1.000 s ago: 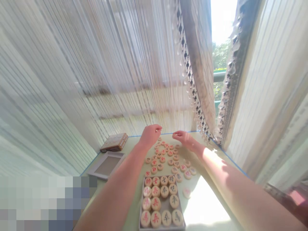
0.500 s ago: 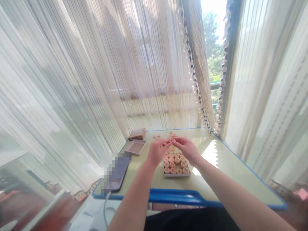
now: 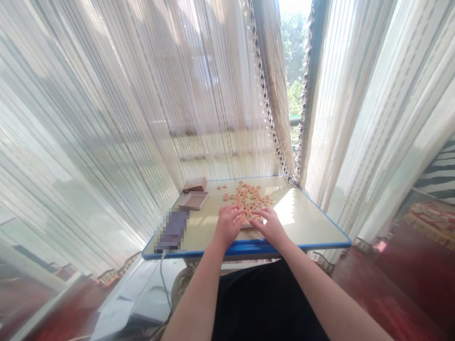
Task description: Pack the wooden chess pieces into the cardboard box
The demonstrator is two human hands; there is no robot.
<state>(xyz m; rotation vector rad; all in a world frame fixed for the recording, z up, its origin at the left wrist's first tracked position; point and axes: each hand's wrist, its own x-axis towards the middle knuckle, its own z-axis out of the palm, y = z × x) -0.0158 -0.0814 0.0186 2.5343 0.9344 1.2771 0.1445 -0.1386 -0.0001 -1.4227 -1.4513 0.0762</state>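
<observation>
A small cream table with a blue rim (image 3: 313, 222) stands before me. Near its front edge a grey tray of round wooden chess pieces (image 3: 249, 218) lies mostly covered by my hands. My left hand (image 3: 228, 226) rests on the tray's left side, fingers curled down onto the pieces. My right hand (image 3: 269, 223) lies on the tray's right side, fingers spread flat over the pieces. Whether either hand pinches a piece is hidden. Several loose chess pieces (image 3: 245, 193) lie scattered farther back on the table.
A wooden box (image 3: 195, 184) and a shallow grey lid (image 3: 194, 200) sit at the table's back left. A blurred flat device (image 3: 173, 230) with a cable lies at the front left corner. Sheer curtains surround the table; a beaded curtain edge (image 3: 268, 118) hangs behind.
My view has pulled back and risen, so the table looks smaller. Both hands came back from the far scattered pieces, met above the tray, then dropped onto it.
</observation>
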